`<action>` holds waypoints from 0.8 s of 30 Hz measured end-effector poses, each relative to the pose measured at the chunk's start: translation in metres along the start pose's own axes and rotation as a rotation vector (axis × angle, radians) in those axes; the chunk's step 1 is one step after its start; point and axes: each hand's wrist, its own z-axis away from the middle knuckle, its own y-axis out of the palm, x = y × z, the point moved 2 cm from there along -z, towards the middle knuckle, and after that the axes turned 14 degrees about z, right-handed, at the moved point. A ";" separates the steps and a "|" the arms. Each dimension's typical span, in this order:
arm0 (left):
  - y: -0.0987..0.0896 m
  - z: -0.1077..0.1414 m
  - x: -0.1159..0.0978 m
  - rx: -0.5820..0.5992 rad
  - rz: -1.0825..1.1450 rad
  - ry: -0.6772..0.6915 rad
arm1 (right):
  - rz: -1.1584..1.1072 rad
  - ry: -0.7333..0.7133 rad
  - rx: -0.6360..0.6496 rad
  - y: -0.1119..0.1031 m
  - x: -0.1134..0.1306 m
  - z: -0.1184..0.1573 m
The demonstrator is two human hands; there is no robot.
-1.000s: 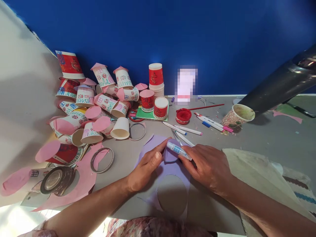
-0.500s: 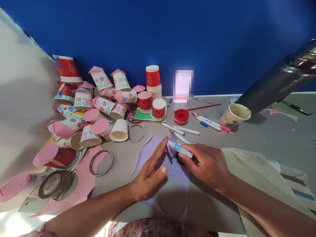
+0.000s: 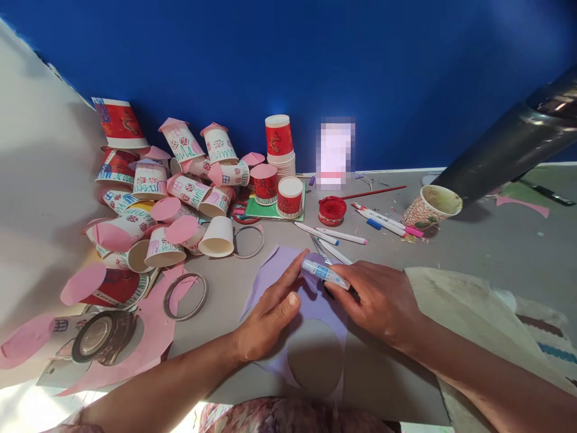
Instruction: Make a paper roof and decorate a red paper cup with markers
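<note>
In my right hand point(image 3: 376, 300) is a white glue stick point(image 3: 324, 272) with a blue label, pinched between thumb and fingers and pointing left. Its tip lies against a small curled piece of purple paper point(image 3: 311, 285). My left hand point(image 3: 273, 313) keeps that piece raised at its fingertips, fingers straight and together, thumb standing apart; just how they grip it is hidden. Beneath both hands lies a purple paper sheet point(image 3: 265, 285) with a round hole cut out. Partly covered by my right hand are scissors point(image 3: 321, 251), their blades showing.
Decorated paper cups point(image 3: 180, 144) with pink paper roofs crowd the left side. Tape rings point(image 3: 186, 296) lie nearby. Markers point(image 3: 345, 236), a red paint pot point(image 3: 332, 210) and a patterned cup point(image 3: 430, 207) stand behind my hands. A dark cylinder point(image 3: 500, 138) leans at right.
The glue stick has shifted slightly left, its tip now in front of the curled purple piece. My left hand has moved slightly left and down.
</note>
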 end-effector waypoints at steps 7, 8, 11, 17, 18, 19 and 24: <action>-0.001 0.001 0.000 0.107 -0.322 0.228 | -0.039 0.077 0.032 0.002 -0.003 0.001; 0.000 0.001 0.000 0.113 -0.329 0.231 | -0.042 0.077 0.031 0.002 -0.004 0.001; -0.001 -0.001 -0.002 0.088 -0.301 0.231 | -0.047 0.052 0.023 0.002 -0.005 0.001; -0.013 -0.007 0.000 0.020 -0.173 0.129 | 0.041 -0.098 -0.014 0.000 -0.001 0.000; -0.014 -0.007 0.001 0.047 -0.154 0.109 | 0.050 -0.108 -0.015 0.000 -0.001 -0.001; -0.014 -0.007 0.002 0.076 -0.140 0.098 | 0.058 -0.109 -0.016 -0.001 -0.001 -0.001; -0.008 -0.004 0.007 0.120 -0.131 0.101 | 0.043 -0.040 -0.021 -0.002 0.000 -0.001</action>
